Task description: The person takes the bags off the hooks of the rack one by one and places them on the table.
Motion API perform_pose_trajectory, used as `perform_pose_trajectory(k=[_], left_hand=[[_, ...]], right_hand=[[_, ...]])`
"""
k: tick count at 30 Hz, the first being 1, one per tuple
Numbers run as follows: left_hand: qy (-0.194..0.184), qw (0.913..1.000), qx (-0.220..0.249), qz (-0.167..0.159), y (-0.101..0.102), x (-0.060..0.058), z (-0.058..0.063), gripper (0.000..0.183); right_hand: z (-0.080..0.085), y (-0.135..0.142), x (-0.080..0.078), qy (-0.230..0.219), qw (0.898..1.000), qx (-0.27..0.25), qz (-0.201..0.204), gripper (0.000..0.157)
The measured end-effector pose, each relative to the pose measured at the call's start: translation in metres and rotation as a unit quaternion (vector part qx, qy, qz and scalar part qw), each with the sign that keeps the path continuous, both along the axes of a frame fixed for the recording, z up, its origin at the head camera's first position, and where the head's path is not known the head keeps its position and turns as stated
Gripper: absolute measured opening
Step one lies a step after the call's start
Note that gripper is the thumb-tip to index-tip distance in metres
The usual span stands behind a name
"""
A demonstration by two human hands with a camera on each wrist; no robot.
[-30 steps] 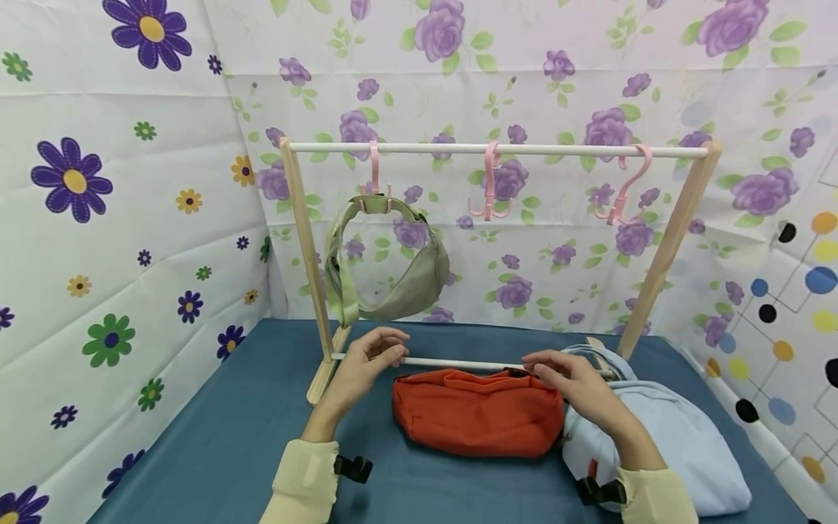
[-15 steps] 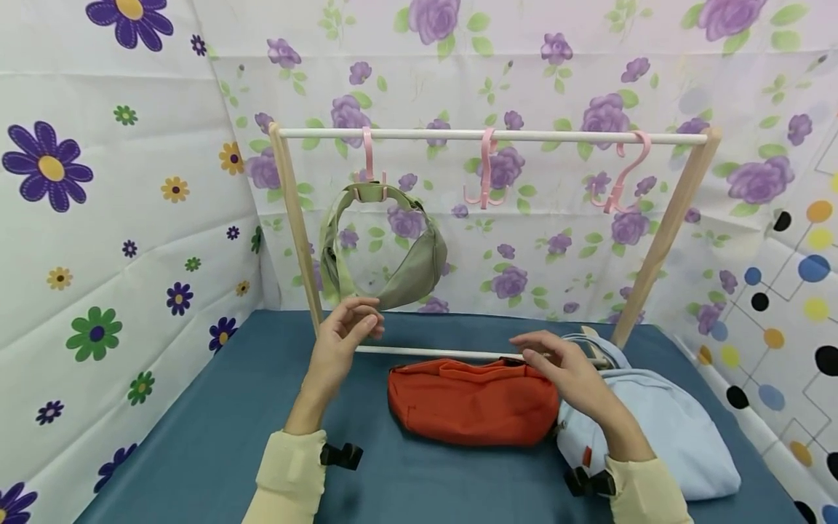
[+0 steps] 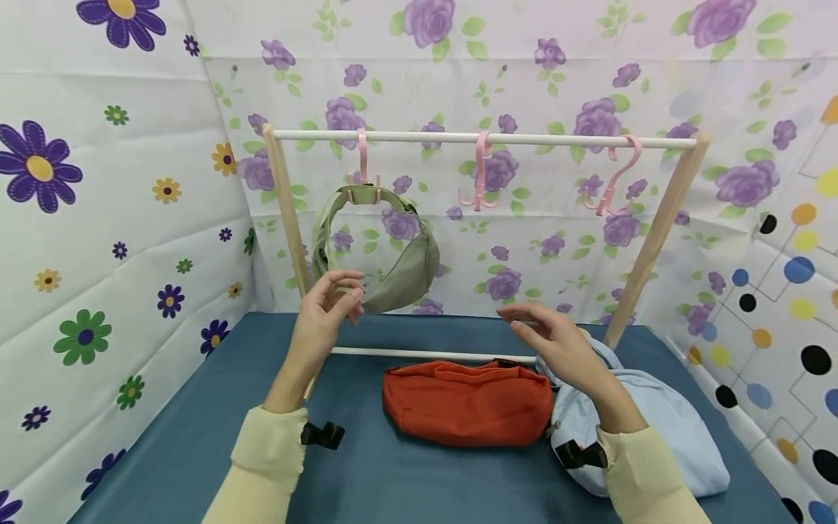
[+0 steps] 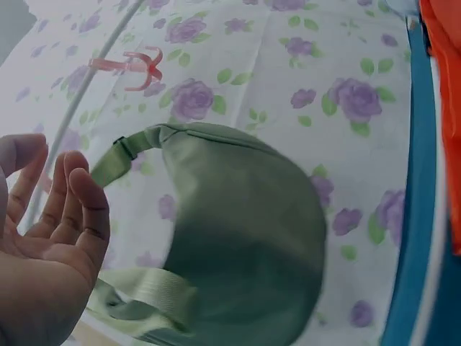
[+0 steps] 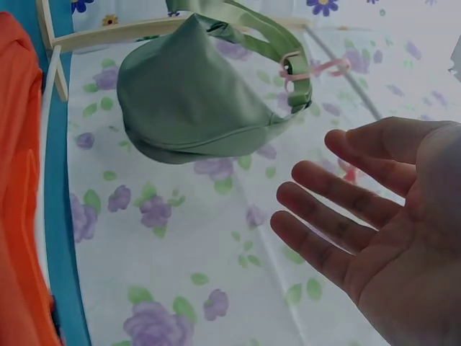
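Note:
A sage-green waist bag (image 3: pixel 409 269) hangs by its strap from the left pink hook (image 3: pixel 363 164) on the rack's white top rail. My left hand (image 3: pixel 325 306) is raised just in front of the bag's lower left side, fingers loosely bent and holding nothing. In the left wrist view the green bag (image 4: pixel 245 223) fills the space beyond the fingertips. My right hand (image 3: pixel 550 338) hovers above the right end of a red waist bag (image 3: pixel 468 404), its fingers relaxed with nothing in them. The right wrist view shows that palm (image 5: pixel 403 252) with spread fingers, the green bag (image 5: pixel 194 101) beyond.
A light-blue bag (image 3: pixel 668 422) lies on the blue tabletop (image 3: pixel 386 484) at the right, partly behind my right forearm. Two more pink hooks, a middle one (image 3: pixel 480 175) and a right one (image 3: pixel 615 182), hang from the rail (image 3: pixel 425 137) bare. Wooden posts (image 3: pixel 655 240) bound the rack.
Both hands have risen from the red bag's level; the left has moved left and up toward the hanging green bag. The bags keep their places while the head view shifts slightly.

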State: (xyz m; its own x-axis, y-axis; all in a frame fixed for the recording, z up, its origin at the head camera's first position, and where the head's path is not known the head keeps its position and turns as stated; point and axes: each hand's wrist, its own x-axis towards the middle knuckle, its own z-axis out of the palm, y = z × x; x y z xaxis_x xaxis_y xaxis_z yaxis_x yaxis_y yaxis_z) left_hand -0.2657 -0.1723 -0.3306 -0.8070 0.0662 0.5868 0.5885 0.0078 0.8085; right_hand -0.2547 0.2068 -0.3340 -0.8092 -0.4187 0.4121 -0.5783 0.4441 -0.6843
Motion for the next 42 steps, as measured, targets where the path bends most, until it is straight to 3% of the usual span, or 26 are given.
perform_pose_trajectory(k=[7, 14, 20, 28, 33, 42], left_hand=[[0.074, 0.9951, -0.056, 0.036, -0.007, -0.009, 0.034, 0.027], [0.106, 0.9886, -0.057, 0.091, -0.009, -0.022, 0.050, 0.027], [0.134, 0.9768, -0.065, 0.154, -0.015, -0.029, 0.062, 0.026], [0.139, 0.9531, -0.119, 0.241, -0.022, -0.044, 0.072, 0.033], [0.118, 0.9545, -0.129, 0.241, -0.027, -0.050, 0.075, 0.038], [0.064, 0.9639, -0.140, 0.217, -0.028, -0.060, 0.083, 0.047]], right_hand=[[0.028, -0.007, 0.000, 0.025, 0.999, -0.002, 0.030, 0.035], [0.055, -0.018, 0.002, 0.046, 0.995, -0.033, 0.086, 0.040], [0.076, -0.026, -0.001, 0.068, 0.993, -0.034, 0.087, 0.042], [0.103, -0.036, -0.013, 0.155, 0.986, 0.023, 0.048, 0.045], [0.111, -0.041, -0.018, 0.175, 0.982, 0.062, 0.025, 0.050], [0.124, -0.061, -0.030, 0.199, 0.977, 0.062, 0.039, 0.052]])
